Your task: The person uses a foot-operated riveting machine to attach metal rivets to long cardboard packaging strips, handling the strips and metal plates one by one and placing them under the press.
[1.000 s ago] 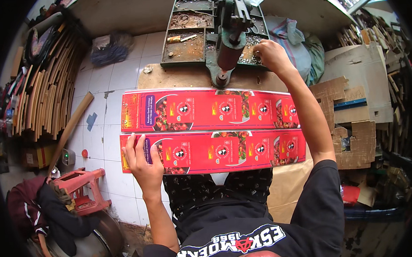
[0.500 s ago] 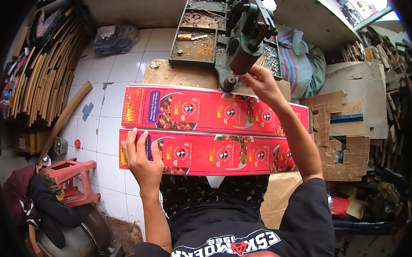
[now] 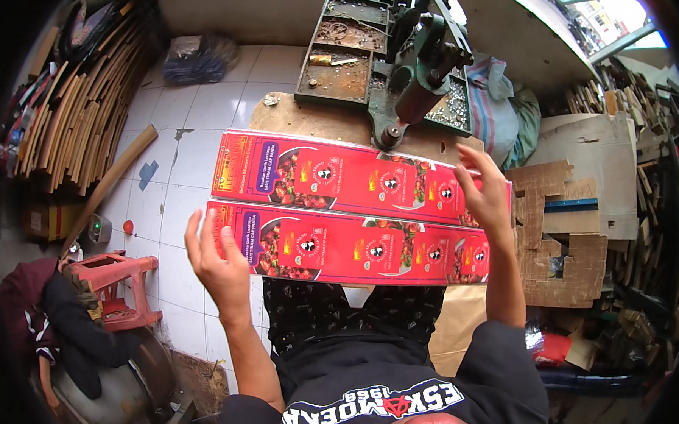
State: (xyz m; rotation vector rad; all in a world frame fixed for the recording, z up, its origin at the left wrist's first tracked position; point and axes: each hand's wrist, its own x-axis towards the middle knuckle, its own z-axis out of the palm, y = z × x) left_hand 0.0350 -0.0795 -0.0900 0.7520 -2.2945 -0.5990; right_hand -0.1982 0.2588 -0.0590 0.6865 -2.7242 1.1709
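Your left hand (image 3: 219, 257) was open, fingers spread, at the left end of the near red printed carton strip (image 3: 348, 246), touching its edge. Your right hand (image 3: 486, 190) was open too, over the right ends of that strip and the far red strip (image 3: 330, 174) just behind it. Both lay across your lap and a wooden board (image 3: 313, 122). Beyond stood a green press (image 3: 416, 65) beside a green tray (image 3: 341, 72) holding rusty scraps, and a side tray of small metal pieces (image 3: 452, 112).
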